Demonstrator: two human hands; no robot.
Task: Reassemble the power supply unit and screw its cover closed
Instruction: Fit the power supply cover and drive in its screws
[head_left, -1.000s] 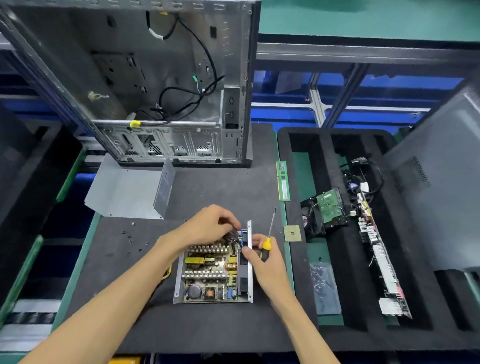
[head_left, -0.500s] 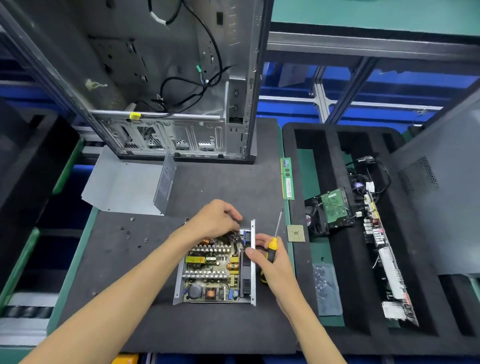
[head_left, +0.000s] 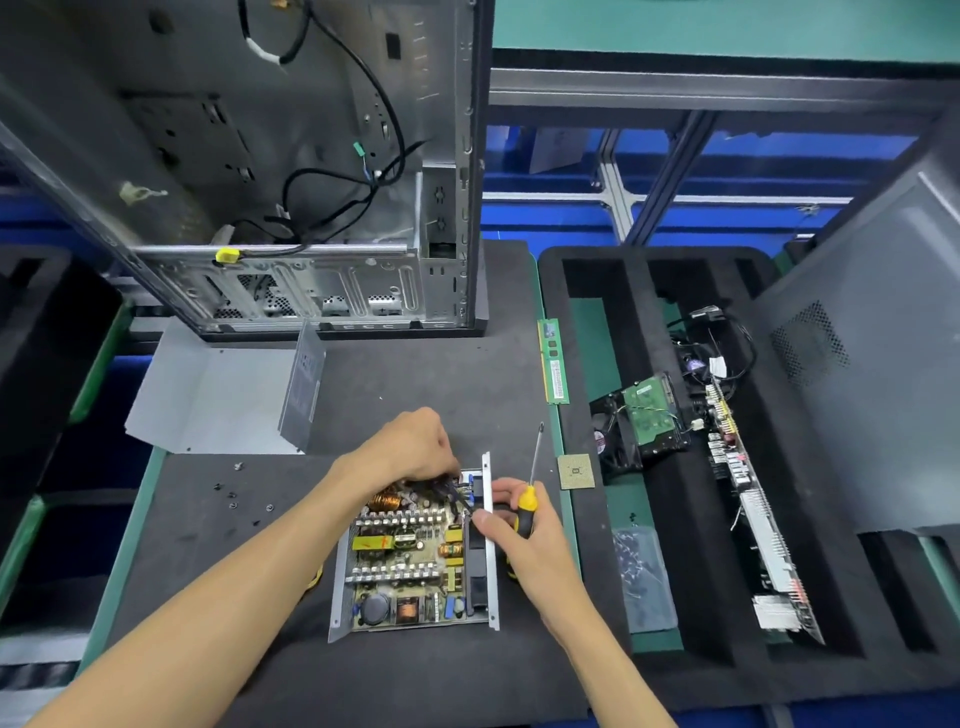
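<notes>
One open power supply unit (head_left: 415, 558) near-centre on the table (head_left: 415, 374), circuit board exposed. Left hand (head_left: 410, 449) curled, fingertips pinching dark wires at its far end. Right hand (head_left: 524, 530) closed around one yellow-handled screwdriver (head_left: 529, 491), thumb against the unit's right wall. One grey cover (head_left: 218, 395) lying far-left. Hands unchanged since earlier.

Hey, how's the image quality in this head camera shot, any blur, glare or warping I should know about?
Head view: wide-angle warping bows the computer case and rack beams outward; lighting is even and soft, with no harsh glare; the open power supply unit is fairly sharp, while the loose screws and frame edges look soft.
</notes>
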